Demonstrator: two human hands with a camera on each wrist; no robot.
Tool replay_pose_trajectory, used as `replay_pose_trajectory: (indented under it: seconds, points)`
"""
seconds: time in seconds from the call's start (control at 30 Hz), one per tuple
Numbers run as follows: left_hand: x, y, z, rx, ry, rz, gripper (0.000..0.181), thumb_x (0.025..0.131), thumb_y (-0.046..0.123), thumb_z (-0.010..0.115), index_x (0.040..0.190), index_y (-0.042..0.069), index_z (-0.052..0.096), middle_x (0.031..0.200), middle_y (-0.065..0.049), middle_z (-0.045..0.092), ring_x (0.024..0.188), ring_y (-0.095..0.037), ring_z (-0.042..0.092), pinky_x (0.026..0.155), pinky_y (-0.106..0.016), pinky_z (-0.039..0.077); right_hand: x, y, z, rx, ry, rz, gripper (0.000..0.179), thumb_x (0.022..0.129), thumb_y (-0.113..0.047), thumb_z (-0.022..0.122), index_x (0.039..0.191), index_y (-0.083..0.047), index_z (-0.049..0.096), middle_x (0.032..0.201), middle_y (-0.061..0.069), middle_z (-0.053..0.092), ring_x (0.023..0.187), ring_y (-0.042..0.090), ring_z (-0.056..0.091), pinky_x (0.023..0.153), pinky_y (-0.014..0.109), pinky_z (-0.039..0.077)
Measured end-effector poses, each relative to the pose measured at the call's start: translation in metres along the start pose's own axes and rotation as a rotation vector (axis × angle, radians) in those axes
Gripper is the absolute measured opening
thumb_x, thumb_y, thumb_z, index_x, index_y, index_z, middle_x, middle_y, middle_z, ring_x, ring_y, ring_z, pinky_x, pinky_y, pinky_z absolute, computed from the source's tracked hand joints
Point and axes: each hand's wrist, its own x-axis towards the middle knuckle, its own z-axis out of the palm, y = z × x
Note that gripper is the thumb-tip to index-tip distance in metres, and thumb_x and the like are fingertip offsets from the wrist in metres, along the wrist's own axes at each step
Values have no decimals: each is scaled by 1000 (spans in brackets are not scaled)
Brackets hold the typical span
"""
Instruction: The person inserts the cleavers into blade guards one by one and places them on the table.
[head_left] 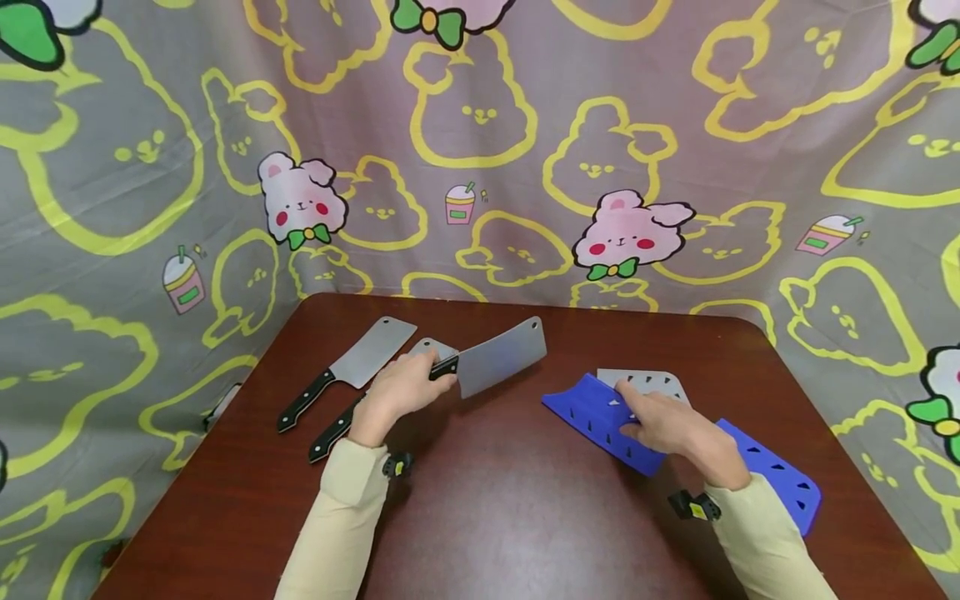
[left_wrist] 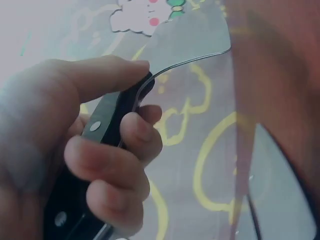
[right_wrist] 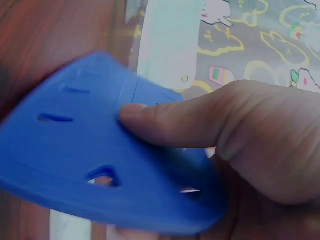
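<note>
My left hand [head_left: 401, 385] grips a cleaver [head_left: 504, 357] by its black riveted handle, the broad steel blade pointing right and away from me. In the left wrist view, the fingers wrap the handle [left_wrist: 95, 126] and the thumb lies along it near the blade. On the right side, my right hand [head_left: 667, 425] holds a blue plastic blade guard [head_left: 588, 421] with small triangular cutouts. The right wrist view has the thumb [right_wrist: 165, 122] pressed on the guard's upper face, other fingers mostly hidden beneath it. The cleaver and the guard are apart.
Two more cleavers lie at the left of the brown table [head_left: 480, 500]: one blade [head_left: 378, 348] in full, the other's handle [head_left: 330, 437] partly behind my left arm. A white guard [head_left: 656, 383] and another blue guard [head_left: 780, 475] lie around my right hand. Patterned cloth [head_left: 510, 208] hangs behind.
</note>
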Motion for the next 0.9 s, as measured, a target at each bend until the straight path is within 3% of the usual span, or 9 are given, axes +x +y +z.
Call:
replay_pose_trajectory:
  seconds: [0.17,0.3,0.37,0.5,0.6,0.7,0.9]
  points:
    - [-4,0,-13,-39,28,65,29,96,40,60,95,11,54,62,-3,47,49,-16,43,49,-29,32,-8,7,-11,24,128,-63,38,93,-11,66,123,-8,43,92,5,66,69,12,57,65,31,48]
    - [-7,-1,-19,-58,21,113,29,98,40,57,91,12,54,60,0,41,49,-14,38,51,-29,31,-15,12,-17,48,220,-97,41,92,-12,68,127,-9,47,110,12,68,82,15,64,70,34,53]
    - [-7,-3,-19,-70,12,142,29,98,41,57,88,13,54,62,1,41,51,-13,39,53,-29,32,-17,13,-20,62,281,-108,40,91,-12,69,126,-10,51,110,13,70,84,18,67,70,35,55]
    - [-6,-7,-20,-135,10,196,27,98,42,57,91,16,57,64,3,43,53,-12,39,55,-28,34,-21,14,-27,70,431,-101,36,91,-18,70,124,-14,56,92,3,71,69,13,60,60,27,47]
    - [-6,-10,-22,-184,34,212,25,99,41,56,96,17,59,62,3,42,52,-12,39,54,-28,34,-25,14,-33,86,557,-81,37,91,-22,71,124,-17,57,70,-4,59,55,9,48,54,25,38]
    - [-7,-12,-25,-217,56,210,24,99,41,55,95,18,60,60,3,43,50,-12,41,52,-28,34,-29,14,-38,111,689,-69,40,89,-23,73,125,-16,58,61,-4,48,48,6,43,50,23,36]
    - [-9,-17,-26,-270,55,208,33,98,50,53,82,21,56,57,3,45,48,-15,45,49,-28,34,-39,15,-45,214,887,-66,41,85,-14,77,123,-15,62,86,7,68,53,-4,50,50,15,39]
